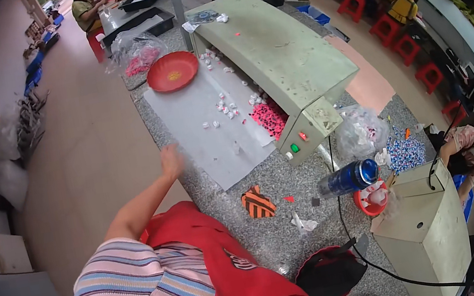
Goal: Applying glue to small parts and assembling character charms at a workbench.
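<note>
My left hand (172, 162) is at the left edge of the speckled grey table (222, 212), beside a white paper sheet (198, 139). It is blurred and its fingers are hidden, so I cannot tell whether it holds anything. My right hand is out of view. Several small white-and-pink pieces (227, 109) lie scattered on the sheet. A heap of small pink-and-black pieces (270, 120) sits at the mouth of a pale green machine housing (283, 46) with a red and a green button. On the sheet's far end rests a round red tray (173, 71).
Nearer me are an orange-and-black striped cloth (257, 202), a blue bottle (349, 178), a small red basket (372, 207) and a dark pouch (330, 276). A black cable (342, 218) crosses the table toward a second housing (422, 223). A co-worker (469, 150) is at the right.
</note>
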`<state>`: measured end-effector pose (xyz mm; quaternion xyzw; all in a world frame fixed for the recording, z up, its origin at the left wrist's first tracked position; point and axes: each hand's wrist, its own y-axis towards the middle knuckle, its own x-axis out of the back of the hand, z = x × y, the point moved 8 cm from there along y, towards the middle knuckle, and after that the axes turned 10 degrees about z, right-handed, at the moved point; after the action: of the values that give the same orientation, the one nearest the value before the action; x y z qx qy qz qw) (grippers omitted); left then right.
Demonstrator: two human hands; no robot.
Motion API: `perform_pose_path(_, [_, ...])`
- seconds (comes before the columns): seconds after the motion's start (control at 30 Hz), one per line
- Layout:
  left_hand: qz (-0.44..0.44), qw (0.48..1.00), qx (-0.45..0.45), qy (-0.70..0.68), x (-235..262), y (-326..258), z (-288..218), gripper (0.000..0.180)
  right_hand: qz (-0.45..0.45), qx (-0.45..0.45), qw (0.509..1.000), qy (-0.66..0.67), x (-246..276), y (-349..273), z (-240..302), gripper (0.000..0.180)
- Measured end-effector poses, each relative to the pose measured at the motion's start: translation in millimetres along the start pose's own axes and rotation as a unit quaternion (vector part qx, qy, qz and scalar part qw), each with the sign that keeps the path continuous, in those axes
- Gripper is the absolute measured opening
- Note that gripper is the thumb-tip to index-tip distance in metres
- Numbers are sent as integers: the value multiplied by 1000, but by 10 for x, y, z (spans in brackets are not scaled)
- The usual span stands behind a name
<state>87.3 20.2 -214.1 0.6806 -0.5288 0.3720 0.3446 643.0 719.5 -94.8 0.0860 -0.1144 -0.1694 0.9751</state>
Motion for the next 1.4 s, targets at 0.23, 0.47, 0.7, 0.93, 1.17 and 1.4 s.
perform_pose_path(0.23, [174, 982, -44, -51, -474, 724, -252, 32, -38, -18, 996, -78, 206, -1302, 129, 35])
perform_pose_path(0.47, [208, 962, -172, -37, -952, 1330, -458, 29, 334, -139, 931, -40, -1492, -3851, 48, 32])
perform_pose_path(0.7, [286, 910, -292, -68, -1010, 1575, -554, 23, 595, 13, 797, -100, -3643, -6161, 399, 71])
perform_pose_path(0.93, [199, 845, -485, -104, -1374, 2421, -2168, 30, 500, 10, 836, -224, -3987, -6430, 216, 62])
perform_pose_path(1.17, [267, 817, -510, -6, -2308, 2527, -2546, 33, 472, 49, 850, -227, -3952, -6328, 420, 30])
perform_pose_path(1.4, [279, 819, -502, -3, -1609, 2222, -1650, 40, 466, -11, 875, -131, -3592, -6258, 594, 29])
